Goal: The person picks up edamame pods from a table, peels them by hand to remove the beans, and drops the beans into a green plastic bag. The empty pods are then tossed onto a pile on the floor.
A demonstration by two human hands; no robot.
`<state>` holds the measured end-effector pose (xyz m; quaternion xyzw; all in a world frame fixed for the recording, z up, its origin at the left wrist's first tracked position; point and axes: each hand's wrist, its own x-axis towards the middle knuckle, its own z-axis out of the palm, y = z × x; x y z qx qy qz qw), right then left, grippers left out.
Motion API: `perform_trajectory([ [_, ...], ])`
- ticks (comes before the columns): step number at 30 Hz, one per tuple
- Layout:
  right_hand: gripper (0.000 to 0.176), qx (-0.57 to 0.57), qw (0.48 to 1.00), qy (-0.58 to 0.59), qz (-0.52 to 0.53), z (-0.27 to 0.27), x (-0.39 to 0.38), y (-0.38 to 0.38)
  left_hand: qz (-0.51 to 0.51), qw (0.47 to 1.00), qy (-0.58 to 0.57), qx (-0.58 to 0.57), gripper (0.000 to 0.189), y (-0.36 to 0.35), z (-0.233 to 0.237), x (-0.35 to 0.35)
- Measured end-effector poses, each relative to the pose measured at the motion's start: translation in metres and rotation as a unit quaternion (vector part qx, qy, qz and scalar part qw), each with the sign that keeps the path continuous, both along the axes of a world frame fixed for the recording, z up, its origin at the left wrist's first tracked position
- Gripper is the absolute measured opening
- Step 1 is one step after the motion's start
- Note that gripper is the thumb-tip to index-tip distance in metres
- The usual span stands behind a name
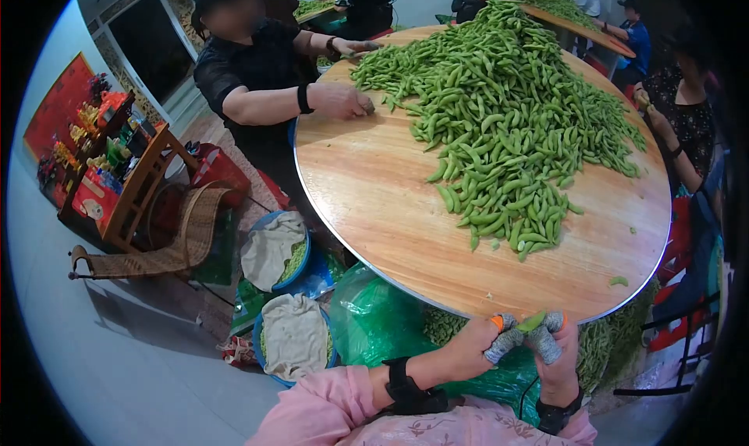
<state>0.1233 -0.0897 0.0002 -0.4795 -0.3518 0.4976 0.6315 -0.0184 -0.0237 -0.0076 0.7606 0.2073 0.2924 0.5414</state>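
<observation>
A single green edamame pod (533,321) is pinched between my two hands, just off the near edge of the round wooden table (374,189). My left hand (477,346) is closed on its left end, and my right hand (557,359) closes on the right. Grey knitted covers with some orange wrap several of my fingertips and hide part of the pod. Across the tabletop spreads a large heap of edamame pods (507,111), its nearest tip well ahead of my hands. One loose pod (619,281) lies near the right edge.
Below the table are a green plastic bag (378,313), emptied pods (616,341) and two blue basins (305,263) (332,360) under cloths. A person (257,79) works at the left, another (683,107) at the right. A wicker chair (175,239) stands left.
</observation>
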Motion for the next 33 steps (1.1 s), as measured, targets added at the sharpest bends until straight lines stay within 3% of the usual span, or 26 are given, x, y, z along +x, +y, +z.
perform_trajectory([
  [1, 0.009, 0.017, 1.000, -0.002, -0.021, 0.001, -0.002, -0.001, -0.007, 0.993, -0.089, -0.072, 0.018, -0.001, 0.001, 0.001],
  [2, 0.009, 0.019, 1.000, -0.003, -0.022, 0.000, 0.000, -0.002, -0.008, 0.993, -0.090, -0.071, 0.018, -0.001, 0.003, 0.001],
  [4, 0.006, -0.006, 1.000, -0.026, -0.008, -0.003, 0.006, -0.003, -0.002, 0.999, 0.034, -0.009, 0.019, 0.000, 0.011, 0.000],
  [5, 0.006, -0.005, 1.000, -0.026, -0.007, -0.001, 0.007, -0.003, -0.001, 0.999, 0.034, -0.008, 0.019, 0.000, 0.010, 0.000],
  [7, 0.005, -0.033, 0.997, -0.070, 0.029, 0.004, 0.009, -0.005, 0.025, 0.979, 0.152, 0.132, 0.022, -0.001, 0.006, 0.001],
  [8, 0.005, -0.032, 0.997, -0.071, 0.029, 0.004, 0.010, -0.006, 0.025, 0.979, 0.151, 0.133, 0.022, 0.001, 0.007, 0.000],
  [10, 0.005, 0.032, 0.994, -0.096, 0.047, 0.002, 0.012, -0.009, -0.034, 0.999, 0.003, 0.042, 0.023, 0.004, 0.011, -0.002],
  [11, 0.005, 0.032, 0.994, -0.096, 0.047, 0.002, 0.010, -0.009, -0.034, 0.999, 0.003, 0.041, 0.023, 0.004, 0.009, -0.002],
  [13, 0.006, 0.047, 0.995, -0.080, 0.034, 0.006, 0.007, -0.010, -0.092, 0.987, -0.057, -0.116, 0.021, 0.004, 0.004, 0.000],
  [20, 0.008, 0.017, 0.997, -0.035, 0.073, -0.006, 0.013, -0.009, -0.110, 0.988, -0.037, -0.104, 0.024, 0.004, 0.008, -0.004],
  [23, 0.006, 0.008, 0.991, -0.121, 0.059, 0.000, 0.013, -0.010, -0.048, 0.997, 0.011, -0.051, 0.022, -0.004, 0.005, -0.001],
  [25, 0.006, 0.020, 0.938, -0.332, 0.094, -0.002, 0.021, -0.010, 0.006, 0.999, 0.040, 0.030, 0.022, -0.006, 0.001, 0.000],
  [27, 0.007, 0.030, 0.955, -0.279, 0.100, -0.002, 0.020, -0.010, -0.037, 0.997, -0.013, -0.059, 0.024, -0.003, -0.001, 0.003],
  [29, 0.008, 0.013, 0.987, -0.123, 0.100, -0.009, 0.015, -0.010, -0.095, 0.983, -0.088, -0.132, 0.022, 0.000, -0.003, 0.000],
  [33, 0.010, -0.050, 0.986, -0.031, 0.154, -0.004, 0.018, -0.007, -0.153, 0.963, 0.017, -0.220, 0.019, 0.005, 0.001, -0.006],
])
